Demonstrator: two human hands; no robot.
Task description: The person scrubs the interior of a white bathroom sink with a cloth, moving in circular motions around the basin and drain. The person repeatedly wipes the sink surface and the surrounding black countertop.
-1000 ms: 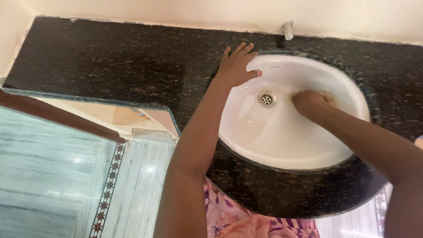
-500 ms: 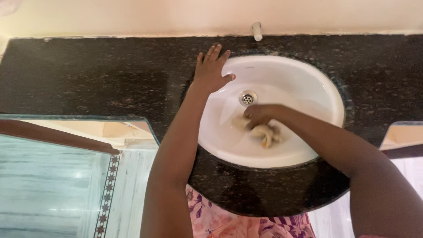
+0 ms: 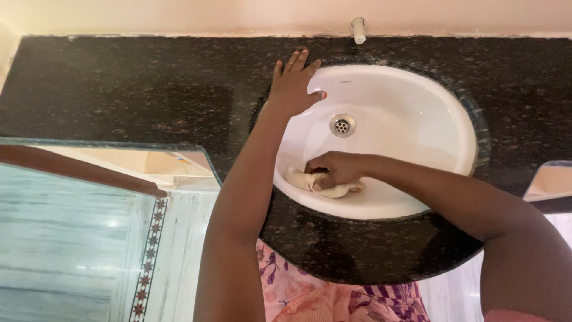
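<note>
in the white basin (image 3: 417, 125), right hand (image 3: 335, 169) clutches a cloth (image 3: 304, 180); left hand (image 3: 293, 86) flat, released.

the basin (image 3: 411, 119) is plain glossy white, with a silvery drain (image 3: 342, 125) dotted by dark holes. the cloth (image 3: 310, 180) is off-white with a faint yellowish tinge. the counter (image 3: 143, 89) is black stone, speckled all over with brown and grey flecks. the wall (image 3: 179, 15) behind is pale cream, and the pipe stub (image 3: 358, 30) on it is white. the floor (image 3: 65, 238) is pale grey-white marble with soft streaks, crossed by a tile border (image 3: 146, 262) of dark reddish star shapes on white. the dress (image 3: 310, 298) is pink with purple flowers and stripes.
</note>
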